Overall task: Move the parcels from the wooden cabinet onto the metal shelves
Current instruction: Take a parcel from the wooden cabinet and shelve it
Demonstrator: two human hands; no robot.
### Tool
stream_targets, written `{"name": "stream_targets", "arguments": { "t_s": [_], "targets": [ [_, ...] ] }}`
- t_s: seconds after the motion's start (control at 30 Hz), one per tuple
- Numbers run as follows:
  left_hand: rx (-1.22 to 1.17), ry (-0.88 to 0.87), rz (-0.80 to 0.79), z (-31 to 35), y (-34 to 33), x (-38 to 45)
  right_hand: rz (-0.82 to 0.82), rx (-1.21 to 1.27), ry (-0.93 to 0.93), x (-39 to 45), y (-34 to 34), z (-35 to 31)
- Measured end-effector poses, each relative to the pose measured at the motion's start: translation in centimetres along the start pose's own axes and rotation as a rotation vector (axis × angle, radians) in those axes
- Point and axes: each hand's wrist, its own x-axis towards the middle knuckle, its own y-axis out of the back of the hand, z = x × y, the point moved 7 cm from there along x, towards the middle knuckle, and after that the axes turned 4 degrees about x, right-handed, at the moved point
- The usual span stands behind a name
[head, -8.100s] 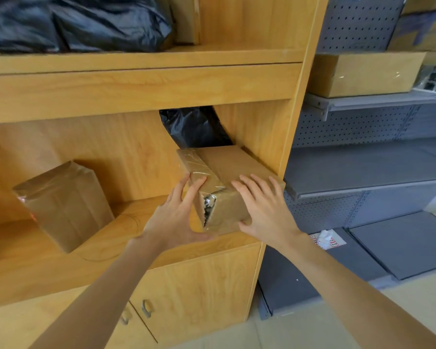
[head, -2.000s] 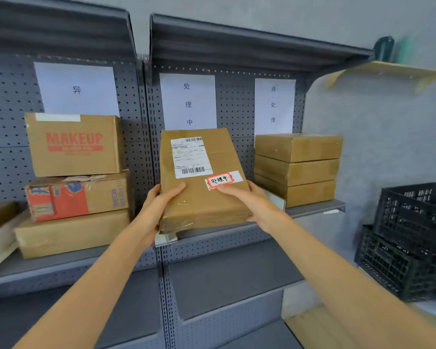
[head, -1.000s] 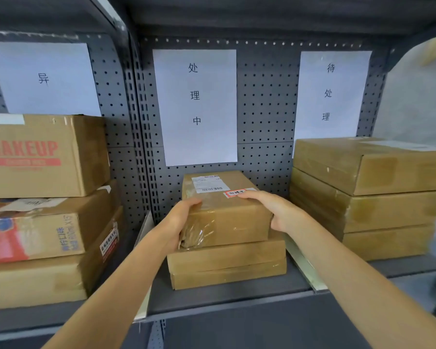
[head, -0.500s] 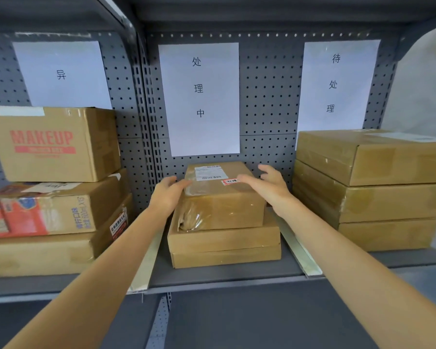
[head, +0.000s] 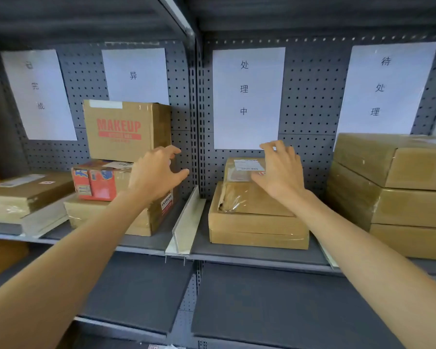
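One taped brown parcel (head: 247, 195), white label, atop two flat boxes (head: 258, 229)

Red "MAKEUP" is printed on the brown cardboard box (head: 126, 131), while the white paper sheets on the grey pegboard read 异 (head: 135, 75), 处理中 (head: 246, 96) and 待处理 (head: 385, 88).

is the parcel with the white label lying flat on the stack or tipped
Lying flat. The labelled parcel rests label-up on two flat boxes on the metal shelf; neither the left hand nor the right hand grips it.
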Motion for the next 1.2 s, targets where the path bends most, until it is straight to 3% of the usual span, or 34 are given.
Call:
{"name": "stream_targets", "arguments": {
  "t_s": [0.37,0.7,0.9,1.2],
  "targets": [
    [0.126,0.006,0.067,-10.5,9.2,-7.0,-0.033,-0.008,0.072,-4.4,1.1,-15.0],
    [0.302,0.115,0.066,-30.7,21.9,-19.0,-0.092,0.168,0.190,-11.3,-3.2,-39.7],
    [0.387,0.271,0.043,-42.1,28.6,-24.7,-0.136,0.231,0.348,-14.1,-5.5,-54.7],
    [0.416,0.450,0.067,-58.8,34.9,-29.7,-0.130,0.331,0.551,-15.4,-10.0,-74.4]
  ]
}}
